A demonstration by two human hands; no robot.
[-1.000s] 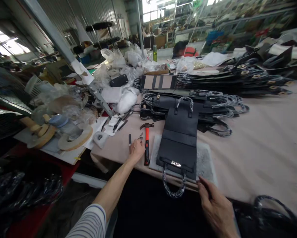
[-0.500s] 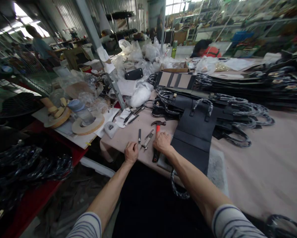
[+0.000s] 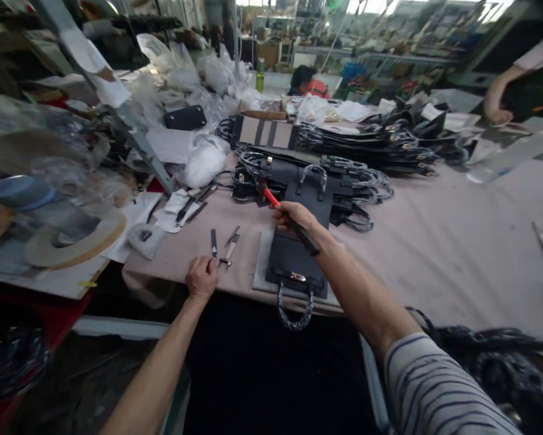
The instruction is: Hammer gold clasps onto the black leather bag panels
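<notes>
My right hand is wrapped round a claw hammer with a red shaft and a black grip. It is raised above a flat black bag piece with a gold clasp. One plastic-wrapped handle of the piece hangs over the table's front edge. Beneath the piece lies a pale slab. My left hand rests closed at the table edge; whatever its fingers may hold is hidden. Just beyond it lie a dark, slim tool and metal tools.
Black bag pieces with wrapped handles are stacked behind. At left stand tape rolls, a blue-lidded container and a slanted metal post. Plastic bags crowd the back. Another person's arm reaches in at far right.
My right hand has lifted the hammer off the table and carried it over the bag piece. The view has turned right, bringing the clasp into sight. My left hand stays by the tools.
</notes>
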